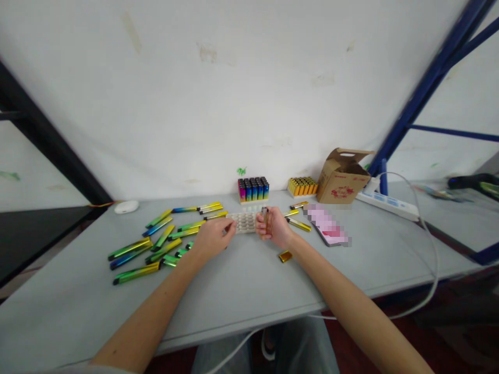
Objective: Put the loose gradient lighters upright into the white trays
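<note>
My right hand [275,227] is wrapped round a small lighter [265,217], which stands upright between the fingers and thumb. Left of it, my left hand [216,236] has its fingers pressed together at the edge of a pale tray [245,223] with rows of round hollows; what those fingers hold, if anything, is too small to make out. The tray lies between both hands. Several green, yellow and blue shiny lighters [134,272] are spread beside my left hand. A short gold piece [285,256] rests below my right wrist.
Behind the hands stand a block of multicoloured lighters [253,190] and a tray of yellow-orange ones [303,186]. An open cardboard box [341,179], a phone [325,224] and a power strip [390,204] are at the right. A white case [127,207] sits back left.
</note>
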`<control>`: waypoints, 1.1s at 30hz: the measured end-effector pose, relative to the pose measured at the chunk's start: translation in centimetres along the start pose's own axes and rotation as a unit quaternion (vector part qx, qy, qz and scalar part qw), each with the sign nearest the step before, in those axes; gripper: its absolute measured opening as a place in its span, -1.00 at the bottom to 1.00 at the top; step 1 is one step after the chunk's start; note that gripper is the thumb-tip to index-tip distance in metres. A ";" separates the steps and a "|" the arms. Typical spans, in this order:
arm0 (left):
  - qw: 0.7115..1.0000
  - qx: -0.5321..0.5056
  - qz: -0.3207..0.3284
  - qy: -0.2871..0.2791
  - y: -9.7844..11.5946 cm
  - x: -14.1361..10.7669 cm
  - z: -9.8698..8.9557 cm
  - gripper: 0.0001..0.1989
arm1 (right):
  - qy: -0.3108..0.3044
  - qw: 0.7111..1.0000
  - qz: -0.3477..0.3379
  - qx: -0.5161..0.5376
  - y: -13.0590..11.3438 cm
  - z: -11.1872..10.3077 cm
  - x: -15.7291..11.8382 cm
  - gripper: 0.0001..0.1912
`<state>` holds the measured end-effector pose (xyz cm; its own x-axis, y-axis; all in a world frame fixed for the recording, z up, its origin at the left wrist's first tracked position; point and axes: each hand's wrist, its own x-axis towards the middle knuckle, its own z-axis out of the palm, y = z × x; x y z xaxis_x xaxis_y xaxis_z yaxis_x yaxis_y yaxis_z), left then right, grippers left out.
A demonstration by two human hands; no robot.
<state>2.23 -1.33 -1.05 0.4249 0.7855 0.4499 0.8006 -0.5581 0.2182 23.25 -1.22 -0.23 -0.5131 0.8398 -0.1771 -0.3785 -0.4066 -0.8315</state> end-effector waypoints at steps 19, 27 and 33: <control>0.998 -0.039 0.021 0.039 -0.9 -0.1 1.0 -0.75 | 0.038 0.993 -0.114 -0.014 -0.3 -0.6 -0.2 -0.89; 0.997 -0.055 0.036 0.034 -0.7 -0.2 1.2 -0.75 | 0.013 0.992 -0.122 -0.021 -0.5 -0.8 -0.1 -0.83; 0.997 -0.041 0.063 -0.030 -0.7 -0.5 1.4 -0.58 | 0.051 0.972 -0.179 -0.143 0.2 -1.7 0.6 -0.74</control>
<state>2.04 -0.93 -2.64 0.5468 0.7203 0.4269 0.7025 -0.6720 0.2341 24.19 -0.22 -1.40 -0.3033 0.9463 0.1116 -0.2817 0.0229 -0.9592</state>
